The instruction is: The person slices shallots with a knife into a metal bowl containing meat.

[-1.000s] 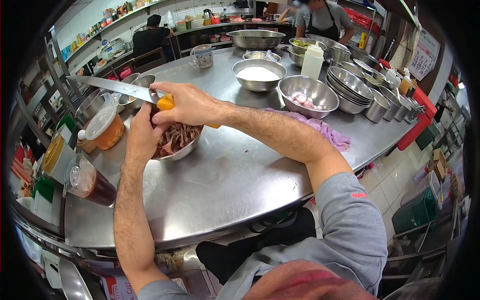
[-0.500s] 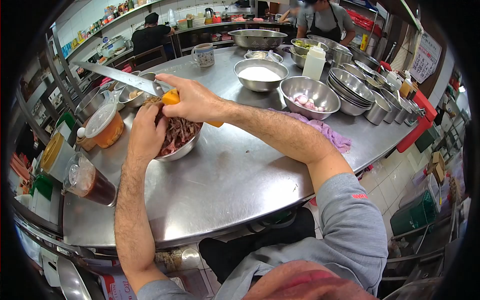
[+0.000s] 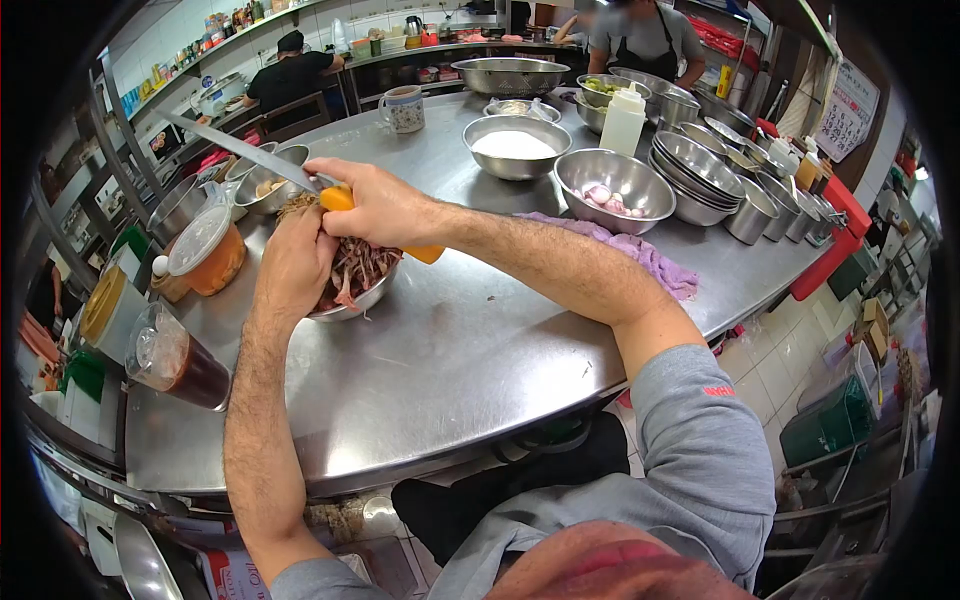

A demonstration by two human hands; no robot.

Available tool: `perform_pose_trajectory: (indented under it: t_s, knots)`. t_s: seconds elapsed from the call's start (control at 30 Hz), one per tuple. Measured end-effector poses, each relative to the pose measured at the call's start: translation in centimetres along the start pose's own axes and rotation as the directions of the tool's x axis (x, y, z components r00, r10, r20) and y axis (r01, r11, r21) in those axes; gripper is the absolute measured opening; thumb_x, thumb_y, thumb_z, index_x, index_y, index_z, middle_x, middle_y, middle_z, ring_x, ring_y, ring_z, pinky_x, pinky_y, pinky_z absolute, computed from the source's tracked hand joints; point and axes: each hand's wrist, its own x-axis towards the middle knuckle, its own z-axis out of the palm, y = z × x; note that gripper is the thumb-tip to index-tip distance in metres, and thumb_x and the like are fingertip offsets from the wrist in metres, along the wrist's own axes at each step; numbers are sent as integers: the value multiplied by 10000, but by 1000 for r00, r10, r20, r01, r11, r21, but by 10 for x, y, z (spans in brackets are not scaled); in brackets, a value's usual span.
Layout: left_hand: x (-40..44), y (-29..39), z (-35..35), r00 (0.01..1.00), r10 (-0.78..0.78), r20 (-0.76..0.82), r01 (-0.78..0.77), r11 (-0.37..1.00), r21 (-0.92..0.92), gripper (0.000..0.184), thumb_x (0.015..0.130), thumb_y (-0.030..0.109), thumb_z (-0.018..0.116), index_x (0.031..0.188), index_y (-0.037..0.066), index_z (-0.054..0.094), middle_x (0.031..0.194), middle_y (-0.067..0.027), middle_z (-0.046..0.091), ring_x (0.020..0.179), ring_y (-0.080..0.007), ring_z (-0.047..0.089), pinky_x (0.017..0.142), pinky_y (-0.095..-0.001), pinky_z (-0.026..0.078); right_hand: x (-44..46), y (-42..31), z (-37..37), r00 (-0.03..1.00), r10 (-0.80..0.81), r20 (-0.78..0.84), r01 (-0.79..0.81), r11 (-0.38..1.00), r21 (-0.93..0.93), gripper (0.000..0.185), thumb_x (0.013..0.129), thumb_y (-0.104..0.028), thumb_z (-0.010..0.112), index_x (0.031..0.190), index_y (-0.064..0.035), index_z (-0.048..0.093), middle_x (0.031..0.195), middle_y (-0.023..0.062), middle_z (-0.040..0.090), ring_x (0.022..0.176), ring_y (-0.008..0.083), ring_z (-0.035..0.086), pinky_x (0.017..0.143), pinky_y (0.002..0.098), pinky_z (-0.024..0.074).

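My right hand (image 3: pixel 375 205) is closed around the orange handle of a large knife (image 3: pixel 240 148); its blade points to the far left. Close against it, my left hand (image 3: pixel 292 262) has its fingers curled on a brown, fibrous bunch (image 3: pixel 298 205), which shows just past the fingertips near the base of the blade. Most of that bunch is hidden by the hands. Below both hands stands a metal bowl (image 3: pixel 362 302) heaped with reddish-brown, stringy strands (image 3: pixel 362 268). Part of the bowl is covered by my left hand.
Left of my hands stand a lidded tub (image 3: pixel 208 250) and a pitcher of dark liquid (image 3: pixel 185 365). To the right are a bowl of peeled shallots (image 3: pixel 655 195), a bowl of white powder (image 3: pixel 514 145), a purple cloth (image 3: pixel 655 262) and stacked bowls (image 3: pixel 690 175). Two people work farther back.
The knife blade slopes slightly more steeply. My left hand has shifted a little, and more strands show at the near side of the bowl. Both grips stay the same.
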Motion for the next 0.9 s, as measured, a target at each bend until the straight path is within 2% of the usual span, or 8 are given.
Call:
perform_pose_trajectory:
  t_s: [0.07, 0.4, 0.47, 0.63, 0.73, 0.8, 0.83, 0.9]
  knots:
    - [0, 2, 0, 1000, -8, -6, 8, 1000, 25, 137, 847, 96, 470, 931, -2, 517, 869, -210, 561, 873, -392, 531, 734, -475, 413, -4, -7, -3, 988, 123, 95, -129, 990, 61, 650, 751, -171, 579, 1335, -4, 349, 1174, 197, 540, 1030, 237, 553, 895, 317, 436]
    - [1, -8, 0, 996, 72, -58, -60, 979, 194, 115, 797, 58, 508, 866, -2, 577, 758, -190, 582, 755, -388, 565, 678, -469, 440, -11, -24, 1, 993, 100, 60, -104, 993, 53, 625, 765, -176, 571, 1330, -41, 341, 1138, 210, 558, 1034, 302, 565, 883, 356, 446]
    - [1, -10, -2, 997, 77, -28, -69, 976, 206, 126, 789, 52, 511, 869, 0, 593, 782, -186, 596, 774, -373, 579, 683, -451, 453, -14, -38, -6, 953, 242, 183, -245, 969, -3, 626, 762, -177, 576, 1330, -48, 346, 1129, 226, 556, 1027, 317, 568, 879, 364, 447]
    - [-1, -5, -3, 998, -44, -33, 45, 999, 25, 206, 828, 62, 492, 1001, 6, 588, 888, -213, 608, 859, -391, 578, 740, -438, 457, -8, -5, 5, 997, 55, -47, -55, 999, 2, 645, 776, -193, 600, 1338, -42, 323, 1050, 219, 596, 944, 313, 599, 836, 381, 466]
    - [-2, 2, -12, 997, -78, -21, 79, 996, 43, 237, 842, 62, 483, 1056, 10, 569, 939, -219, 601, 909, -389, 566, 777, -433, 449, 1, 7, 3, 981, -105, -162, 96, 994, -61, 655, 797, -203, 625, 1343, -29, 308, 942, 171, 616, 802, 233, 618, 711, 353, 510]
    - [-2, 7, -16, 985, -169, 44, 171, 984, -42, 253, 838, 65, 490, 1075, 15, 563, 971, -206, 595, 936, -373, 557, 805, -412, 445, 0, -8, -12, 985, 162, -54, -148, 969, 198, 652, 815, -204, 638, 1339, -5, 305, 848, 118, 595, 672, 137, 581, 546, 274, 500]
    - [-2, 5, -16, 984, -174, 44, 176, 983, -44, 253, 838, 65, 490, 1075, 15, 563, 971, -206, 595, 936, -373, 557, 805, -412, 445, -1, -17, -17, 975, 220, -42, -198, 932, 303, 645, 832, -205, 631, 1341, 10, 297, 750, 68, 562, 556, 74, 525, 432, 201, 431]
    - [0, 1, -16, 993, -83, 84, 78, 995, 64, 308, 822, 69, 530, 1127, 28, 548, 1020, -184, 586, 964, -347, 548, 829, -391, 445, -2, -26, -23, 966, 258, -11, -240, 916, 321, 653, 832, -209, 635, 1345, 7, 294, 731, 60, 563, 536, 70, 515, 430, 205, 427]
